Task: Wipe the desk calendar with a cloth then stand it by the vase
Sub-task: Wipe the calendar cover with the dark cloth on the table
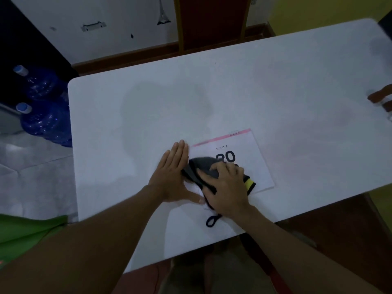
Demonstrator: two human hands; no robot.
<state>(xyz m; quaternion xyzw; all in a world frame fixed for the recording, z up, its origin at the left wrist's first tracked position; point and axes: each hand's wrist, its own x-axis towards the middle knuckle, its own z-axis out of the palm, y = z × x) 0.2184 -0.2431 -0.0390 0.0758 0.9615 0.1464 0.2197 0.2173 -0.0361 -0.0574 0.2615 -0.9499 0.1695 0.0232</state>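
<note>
A white desk calendar (252,162) with a pink top strip and a large black "20" lies flat on the white table (191,102), near the front edge. My right hand (227,187) presses a dark grey cloth (201,168) with a yellow tag onto the calendar's lower left part. My left hand (172,172) lies flat, fingers together, on the table against the calendar's left edge, thumb along its lower edge. The cloth hides part of the print. No vase is clearly visible.
A red chair with a wooden frame (212,22) stands behind the table's far side. Two blue water jugs (45,102) stand on the floor at left. A blurred brown object (380,97) sits at the table's right edge.
</note>
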